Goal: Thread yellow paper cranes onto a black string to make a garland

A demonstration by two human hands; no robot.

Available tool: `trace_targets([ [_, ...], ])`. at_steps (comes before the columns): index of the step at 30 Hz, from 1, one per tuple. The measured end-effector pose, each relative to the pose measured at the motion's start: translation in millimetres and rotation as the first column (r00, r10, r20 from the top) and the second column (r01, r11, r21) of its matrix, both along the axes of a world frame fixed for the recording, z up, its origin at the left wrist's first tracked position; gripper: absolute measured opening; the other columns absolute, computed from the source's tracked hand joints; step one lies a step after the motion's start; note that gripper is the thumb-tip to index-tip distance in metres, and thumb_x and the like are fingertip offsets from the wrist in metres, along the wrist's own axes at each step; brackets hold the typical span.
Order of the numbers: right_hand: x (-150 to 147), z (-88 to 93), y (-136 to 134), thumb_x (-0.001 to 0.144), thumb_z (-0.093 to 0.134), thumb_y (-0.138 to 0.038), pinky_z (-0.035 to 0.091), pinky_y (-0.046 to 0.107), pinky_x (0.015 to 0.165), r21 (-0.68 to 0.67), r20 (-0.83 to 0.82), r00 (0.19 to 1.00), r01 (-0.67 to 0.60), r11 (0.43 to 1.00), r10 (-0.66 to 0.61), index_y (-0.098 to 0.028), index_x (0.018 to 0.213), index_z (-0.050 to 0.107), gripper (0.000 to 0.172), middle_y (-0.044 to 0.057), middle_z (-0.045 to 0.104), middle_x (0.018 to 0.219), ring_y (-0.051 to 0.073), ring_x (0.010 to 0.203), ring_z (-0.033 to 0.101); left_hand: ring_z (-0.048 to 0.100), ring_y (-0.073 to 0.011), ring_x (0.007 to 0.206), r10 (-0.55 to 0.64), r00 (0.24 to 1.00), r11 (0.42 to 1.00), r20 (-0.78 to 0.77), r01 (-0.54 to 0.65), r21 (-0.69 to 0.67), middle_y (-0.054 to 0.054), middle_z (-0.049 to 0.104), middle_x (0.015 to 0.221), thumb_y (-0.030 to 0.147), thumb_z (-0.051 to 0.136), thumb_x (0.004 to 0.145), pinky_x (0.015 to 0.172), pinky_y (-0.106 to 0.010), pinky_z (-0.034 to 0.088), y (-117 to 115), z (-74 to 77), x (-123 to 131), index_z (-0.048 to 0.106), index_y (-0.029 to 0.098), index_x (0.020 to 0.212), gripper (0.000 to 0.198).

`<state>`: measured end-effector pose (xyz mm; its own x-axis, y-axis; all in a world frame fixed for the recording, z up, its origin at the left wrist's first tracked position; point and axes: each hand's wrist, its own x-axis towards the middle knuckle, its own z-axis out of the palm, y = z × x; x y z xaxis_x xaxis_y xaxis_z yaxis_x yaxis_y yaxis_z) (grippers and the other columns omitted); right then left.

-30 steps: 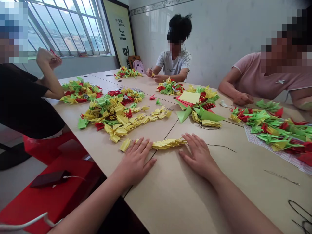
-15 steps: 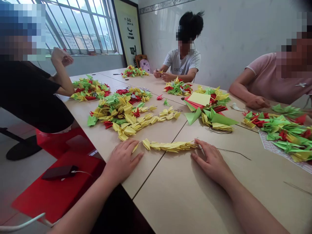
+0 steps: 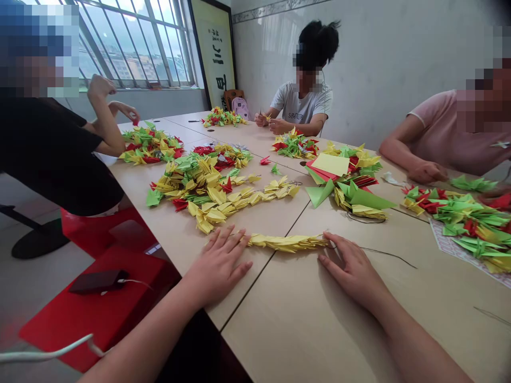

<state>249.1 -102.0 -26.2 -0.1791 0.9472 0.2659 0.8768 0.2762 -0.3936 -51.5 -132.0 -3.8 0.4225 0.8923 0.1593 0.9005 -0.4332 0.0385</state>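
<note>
your own body shows in the head view as a bare left forearm (image 3: 139, 335) and a bare right forearm (image 3: 419, 340), each narrowing at the wrist into a bare left hand (image 3: 217, 266) and a bare right hand (image 3: 351, 268). check for short, plain fingernails on both hands. a thin white cable (image 3: 48, 354) lies beside your left forearm at the lower left edge, though you cannot tell from this view whether it connects to you.

Bright daylight from the window (image 3: 136, 45), with edges warped.
</note>
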Motion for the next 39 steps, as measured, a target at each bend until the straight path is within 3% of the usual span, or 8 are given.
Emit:
trace_targets([
  [4, 1.0, -0.9, 0.6, 0.077, 0.045, -0.042, 0.039, 0.048, 0.093, 0.002, 0.008, 1.000, -0.006, 1.000, 0.006, -0.021, 0.118, 0.047, 0.046, 0.009, 0.053, 0.122, 0.026, 0.113, 0.048, 0.018, -0.0232, 0.132, 0.089, 0.996, 0.996, 0.001, -0.089, 0.019, -0.007, 0.032, 0.139, 0.048, 0.028, 0.087, 0.107, -0.043, 0.019, 0.0, -6.7, -3.5, 0.029, 0.017, 0.134, 0.057],
  [8, 1.9, -2.7, 1.3, 0.077, 0.046, -0.042, 0.038, 0.048, 0.093, 0.024, -0.026, 1.000, -0.014, 1.000, 0.015, -0.023, 0.116, 0.048, 0.044, 0.009, 0.055, 0.120, 0.026, 0.112, 0.049, 0.017, -0.0223, 0.132, 0.039, 0.999, 0.999, 0.012, -0.040, 0.034, -0.006, 0.030, 0.140, 0.048, 0.030, 0.086, 0.108, -0.042, 0.018, 0.0, -5.9, -5.7, 0.029, 0.019, 0.134, 0.056],
  [13, 2.3, -3.4, 2.0, 0.077, 0.046, -0.042, 0.038, 0.048, 0.093, 0.027, -0.033, 0.999, -0.022, 0.999, 0.023, -0.022, 0.114, 0.049, 0.043, 0.009, 0.055, 0.119, 0.026, 0.111, 0.050, 0.009, -0.0240, 0.133, 0.026, 0.999, 0.995, 0.046, -0.030, 0.096, -0.006, 0.023, 0.143, 0.049, 0.030, 0.086, 0.108, -0.044, 0.014, 2.1, 3.3, 15.4, 0.030, 0.017, 0.134, 0.057],
  [20, 2.9, -2.8, 2.2, 0.077, 0.045, -0.043, 0.038, 0.048, 0.094, 0.005, -0.039, 0.999, -0.030, 1.000, 0.030, -0.020, 0.113, 0.049, 0.043, 0.010, 0.055, 0.119, 0.026, 0.112, 0.049, 0.020, -0.0235, 0.131, -0.013, 0.997, 0.998, 0.077, 0.018, -0.059, -0.006, 0.033, 0.139, 0.052, 0.023, 0.087, 0.108, -0.044, 0.015, 7.9, 4.5, 44.6, 0.031, 0.016, 0.133, 0.059],
  [24, 3.2, -3.5, 1.7, 0.078, 0.045, -0.043, 0.037, 0.048, 0.096, 0.005, -0.038, 0.999, -0.036, 0.999, 0.036, -0.021, 0.114, 0.049, 0.042, 0.009, 0.055, 0.119, 0.026, 0.113, 0.048, 0.029, -0.0215, 0.128, 0.002, 0.996, 0.994, 0.086, 0.007, -0.111, -0.007, 0.035, 0.137, 0.049, 0.021, 0.088, 0.108, -0.042, 0.016, 8.2, 0.6, 43.7, 0.030, 0.014, 0.133, 0.058],
  [30, 4.5, -3.2, 1.4, 0.079, 0.044, -0.043, 0.036, 0.048, 0.096, -0.007, -0.021, 0.999, -0.041, 0.999, 0.040, -0.021, 0.115, 0.048, 0.043, 0.009, 0.054, 0.120, 0.025, 0.114, 0.047, 0.026, -0.0228, 0.129, 0.004, 0.996, 0.992, 0.088, 0.007, -0.128, -0.008, 0.033, 0.138, 0.050, 0.022, 0.087, 0.108, -0.044, 0.016, 8.0, 1.9, 43.1, 0.029, 0.014, 0.134, 0.059],
  [39, 4.1, -4.0, 2.9, 0.078, 0.045, -0.043, 0.036, 0.049, 0.095, 0.013, -0.019, 0.998, -0.056, 0.998, 0.057, -0.020, 0.110, 0.052, 0.040, 0.009, 0.054, 0.120, 0.026, 0.113, 0.047, 0.027, -0.0228, 0.128, -0.003, 0.998, 0.992, 0.069, 0.012, -0.128, -0.005, 0.035, 0.138, 0.049, 0.022, 0.088, 0.107, -0.044, 0.017, 7.0, 1.6, 42.2, 0.031, 0.024, 0.133, 0.052],
])
